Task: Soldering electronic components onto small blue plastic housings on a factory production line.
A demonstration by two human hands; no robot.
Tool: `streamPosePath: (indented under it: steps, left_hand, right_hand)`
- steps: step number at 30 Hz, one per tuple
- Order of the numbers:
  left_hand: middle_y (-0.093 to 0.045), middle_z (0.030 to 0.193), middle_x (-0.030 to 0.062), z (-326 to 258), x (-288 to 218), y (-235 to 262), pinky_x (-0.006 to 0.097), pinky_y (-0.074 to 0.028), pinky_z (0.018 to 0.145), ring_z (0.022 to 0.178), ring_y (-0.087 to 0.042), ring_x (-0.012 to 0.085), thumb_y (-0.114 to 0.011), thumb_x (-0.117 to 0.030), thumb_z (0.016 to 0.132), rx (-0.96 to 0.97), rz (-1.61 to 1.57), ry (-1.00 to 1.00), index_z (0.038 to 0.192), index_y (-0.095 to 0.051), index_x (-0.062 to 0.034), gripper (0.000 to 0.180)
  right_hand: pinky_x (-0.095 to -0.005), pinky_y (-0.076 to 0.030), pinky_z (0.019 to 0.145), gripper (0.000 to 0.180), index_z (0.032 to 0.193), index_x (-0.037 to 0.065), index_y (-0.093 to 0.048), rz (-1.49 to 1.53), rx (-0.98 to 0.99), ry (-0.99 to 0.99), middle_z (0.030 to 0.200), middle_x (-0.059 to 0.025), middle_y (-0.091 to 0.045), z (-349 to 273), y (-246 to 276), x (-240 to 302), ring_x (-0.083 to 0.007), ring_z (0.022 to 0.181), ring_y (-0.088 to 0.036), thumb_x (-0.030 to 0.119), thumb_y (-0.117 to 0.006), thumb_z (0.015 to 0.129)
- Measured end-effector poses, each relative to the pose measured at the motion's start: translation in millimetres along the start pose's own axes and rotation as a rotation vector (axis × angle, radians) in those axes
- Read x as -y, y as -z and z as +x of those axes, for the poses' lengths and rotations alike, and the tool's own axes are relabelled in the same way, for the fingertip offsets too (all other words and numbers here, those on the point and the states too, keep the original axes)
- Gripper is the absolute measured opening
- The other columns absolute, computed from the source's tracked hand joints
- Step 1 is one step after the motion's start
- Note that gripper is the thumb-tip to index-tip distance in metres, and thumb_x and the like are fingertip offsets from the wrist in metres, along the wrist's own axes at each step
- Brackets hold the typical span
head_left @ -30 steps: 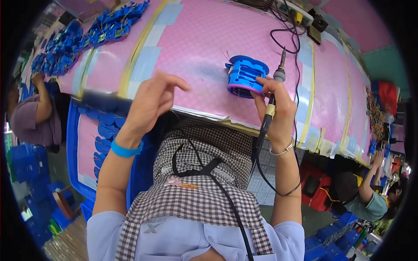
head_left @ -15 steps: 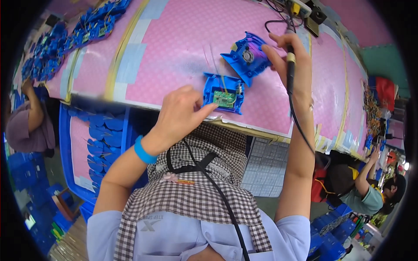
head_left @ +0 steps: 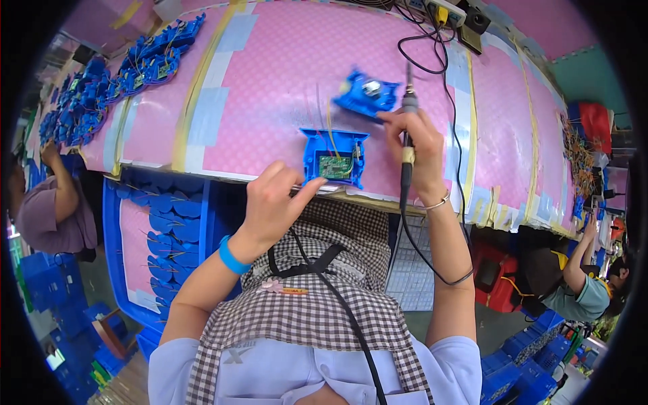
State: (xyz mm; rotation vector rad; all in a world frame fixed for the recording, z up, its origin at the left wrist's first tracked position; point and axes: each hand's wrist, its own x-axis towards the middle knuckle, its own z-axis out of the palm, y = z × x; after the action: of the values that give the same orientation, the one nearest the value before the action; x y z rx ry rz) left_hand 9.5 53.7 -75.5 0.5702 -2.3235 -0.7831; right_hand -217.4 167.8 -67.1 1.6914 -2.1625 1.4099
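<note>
On the pink mat [head_left: 270,81], blue housings [head_left: 108,88] are piled far left. The open blue case [head_left: 334,156] is touched by the half-curled left hand [head_left: 273,202]; the soldering iron [head_left: 407,135] and blue cover [head_left: 366,96] are pinched by the right hand [head_left: 418,145].

Bare pink desk [head_left: 270,88] lies left of the blue housing [head_left: 335,156]; the black cable [head_left: 432,61] (looping rightward) crosses the far corner.

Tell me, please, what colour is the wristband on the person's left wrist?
Bright blue; the elastic wristband shows best in the head view.
</note>
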Motion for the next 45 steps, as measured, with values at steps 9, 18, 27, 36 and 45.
streamPosePath:
  steps: [9, 18, 27, 36, 45]
  left_hand:
    - [-0.041, 0.074, -0.0067, 55.9, 3.1, 67.8, 0.02, -0.03, 0.059, 0.065, -0.034, 0.0026, -0.055, -0.012, 0.093, -0.03, -1.211, 0.577, 0.098, -0.057, -0.0045, 0.009]
    - [-0.056, 0.079, 0.0086, 93.6, 1.3, 14.0, 0.027, -0.045, 0.067, 0.07, -0.054, 0.0153, -0.061, -0.005, 0.087, 0.175, -0.17, -0.063, 0.104, -0.07, -0.0045, 0.02]
    - [-0.061, 0.07, 0.0069, 102.6, 4.7, -3.3, 0.027, -0.045, 0.05, 0.058, -0.059, 0.0124, -0.07, -0.002, 0.076, 0.126, -0.097, 0.005, 0.082, -0.071, 0.0009, 0.006]
    - [-0.06, 0.071, 0.0105, 108.6, 10.4, -9.8, 0.032, -0.047, 0.055, 0.062, -0.061, 0.0203, -0.065, 0.001, 0.071, 0.145, -0.007, -0.037, 0.079, -0.069, 0.0013, 0.009]
    - [-0.059, 0.075, 0.0156, 112.9, 2.0, -13.3, 0.044, -0.048, 0.066, 0.075, -0.06, 0.0336, -0.06, -0.002, 0.073, 0.194, 0.007, -0.019, 0.074, -0.065, 0.001, 0.006]
  right_hand:
    - [-0.0294, -0.044, 0.071, 0.05, 0.115, 0.004, -0.048, 0.122, -0.283, -0.15, 0.086, -0.0071, -0.062, -39.7, 28.0, 38.0, -0.0149, 0.075, -0.055, 0.047, -0.06, 0.092]
    - [-0.0247, -0.049, 0.064, 0.022, 0.106, -0.008, -0.066, 0.548, -0.277, -0.572, 0.088, -0.013, -0.067, -42.9, 6.3, 51.0, -0.0134, 0.07, -0.061, 0.007, -0.061, 0.091]
    - [-0.0233, -0.05, 0.061, 0.023, 0.107, -0.007, -0.066, 0.471, -0.201, -0.515, 0.083, -0.0125, -0.068, -35.8, 0.0, 43.2, -0.0131, 0.065, -0.062, 0.008, -0.064, 0.09]
    - [-0.0229, -0.05, 0.061, 0.022, 0.107, -0.006, -0.066, 0.444, -0.194, -0.539, 0.084, -0.0128, -0.068, -33.2, 0.9, 45.9, -0.0132, 0.065, -0.063, 0.008, -0.064, 0.09]
    - [-0.0224, -0.049, 0.061, 0.022, 0.107, -0.006, -0.067, 0.366, -0.174, -0.503, 0.084, -0.0121, -0.068, -35.3, 2.2, 44.9, -0.0124, 0.065, -0.063, 0.007, -0.064, 0.089]
